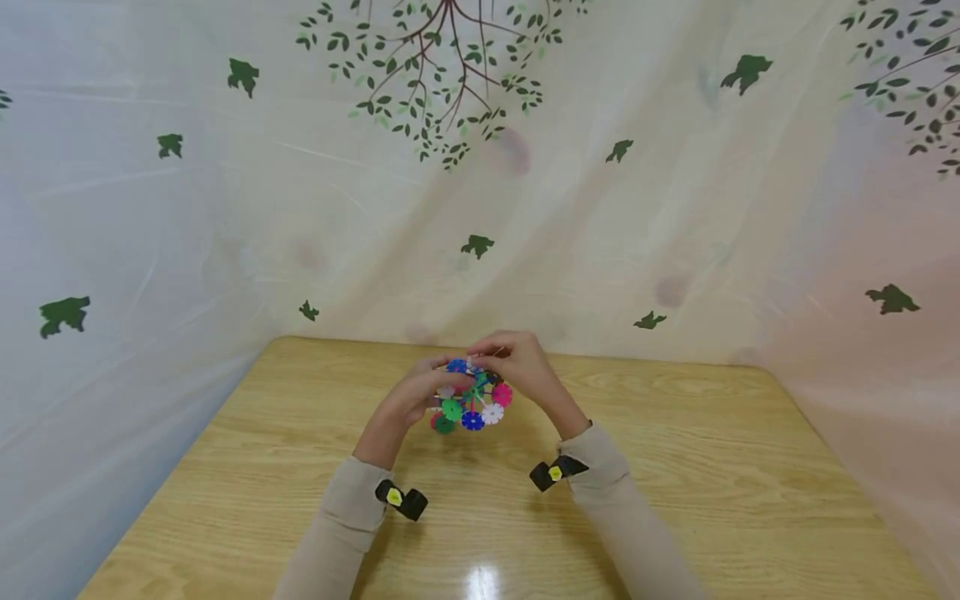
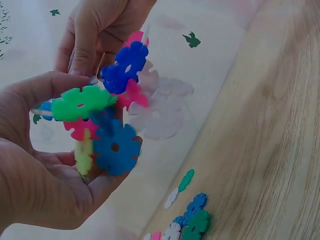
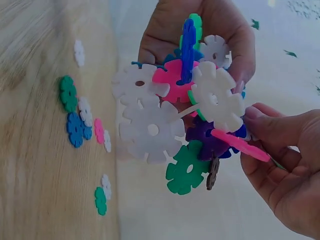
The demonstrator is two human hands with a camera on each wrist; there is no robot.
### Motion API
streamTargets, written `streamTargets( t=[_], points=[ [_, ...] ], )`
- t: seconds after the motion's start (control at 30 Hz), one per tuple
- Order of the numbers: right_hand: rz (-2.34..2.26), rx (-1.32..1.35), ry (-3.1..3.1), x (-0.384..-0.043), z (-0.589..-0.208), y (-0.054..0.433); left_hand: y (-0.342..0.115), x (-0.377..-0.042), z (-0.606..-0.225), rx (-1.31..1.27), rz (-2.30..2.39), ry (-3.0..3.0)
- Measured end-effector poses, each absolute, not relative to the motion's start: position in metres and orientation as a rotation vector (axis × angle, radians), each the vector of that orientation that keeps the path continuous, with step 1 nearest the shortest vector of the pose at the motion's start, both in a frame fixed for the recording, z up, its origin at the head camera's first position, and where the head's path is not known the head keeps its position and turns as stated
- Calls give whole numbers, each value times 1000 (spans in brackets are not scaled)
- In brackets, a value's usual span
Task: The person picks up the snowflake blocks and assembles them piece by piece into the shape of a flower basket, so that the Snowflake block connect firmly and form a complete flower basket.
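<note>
A cluster of notched plastic snowflake discs [image 3: 217, 87], slotted into each other at many angles, is held up in both hands. Its colours include white, blue, green, pink and purple. My left hand [image 1: 408, 396] grips it from the left; in the left wrist view that thumb lies along the top and the fingers curl under a blue disc [image 2: 129, 152]. At its far right edge, my right hand [image 3: 287, 160] pinches a disc between thumb and fingers, largely hidden by the fingertips. A pink disc [image 3: 245, 146] sticks out edge-on beside this hand.
In the wrist views, several loose discs lie on the wooden table [image 1: 675, 467], among them a green disc [image 3: 68, 94], a blue disc [image 3: 75, 130] and a pink disc [image 3: 99, 131]. A pale curtain [image 1: 570, 217] with leaf and bird prints hangs behind the table.
</note>
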State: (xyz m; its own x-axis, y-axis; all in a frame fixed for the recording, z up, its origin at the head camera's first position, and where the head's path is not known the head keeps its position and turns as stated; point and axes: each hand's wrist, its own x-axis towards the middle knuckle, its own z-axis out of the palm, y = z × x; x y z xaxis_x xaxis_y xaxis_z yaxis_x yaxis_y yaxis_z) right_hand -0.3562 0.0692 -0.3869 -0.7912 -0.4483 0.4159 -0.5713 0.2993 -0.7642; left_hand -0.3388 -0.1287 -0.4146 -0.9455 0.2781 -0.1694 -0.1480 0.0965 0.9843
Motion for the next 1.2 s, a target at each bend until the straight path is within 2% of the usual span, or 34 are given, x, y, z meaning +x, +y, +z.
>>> streamTargets(
  t=[0.27,0.4,0.6,0.9,1.2],
  points=[
    [1393,1069,-2559,-373,-379,67,-136,-341,-415,102,1897,2122],
    [1458,1031,-2551,-388,-383,77,-147,-343,-413,14,1985,2104],
    [1551,904,-2673,-412,-409,86,-163,-345,-407,-77,2119,2042],
    [1439,909,-2880,-438,-450,86,-167,-344,-403,-103,2205,2030],
    [1411,800,-2935,-446,-472,77,-165,-342,-403,-126,2273,2018]
  ],
)
